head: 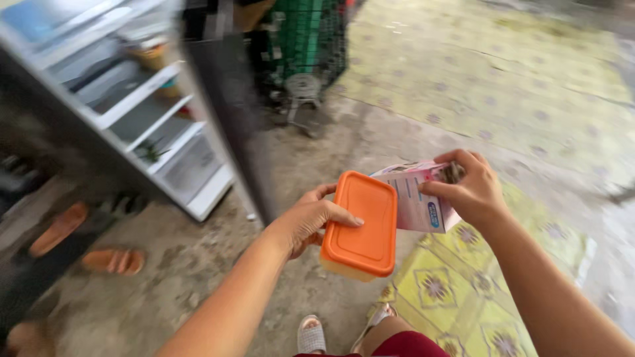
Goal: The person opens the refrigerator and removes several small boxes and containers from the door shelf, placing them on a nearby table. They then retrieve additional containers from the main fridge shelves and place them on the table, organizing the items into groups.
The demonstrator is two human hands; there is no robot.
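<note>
- A rough grey concrete floor (pixel 198 277) is seen underfoot, partly covered by a yellow-green patterned floor mat (pixel 463 291) at the lower right; a paler patterned covering (pixel 503 73) is spread further back.
- An open refrigerator door with white shelves (pixel 152 112) is seen at the upper left, blurred, with one small metal stand (pixel 303 92) beyond it before a green mesh.
- Two orange sandals (pixel 86 241) are lying on the floor at the left; one grey slipper (pixel 310 336) is worn on a foot at the bottom edge.
- One rectangular plastic food box with an orange lid (pixel 361 225) is gripped by the left hand (pixel 307 221), thumb pressed on the lid and fingers curled beneath it, above the floor in the middle of the view.
- One flat pink-and-white printed packet (pixel 418 198) is pinched by the right hand (pixel 466 188), fingers closed along its upper edge, just behind and touching the box.
</note>
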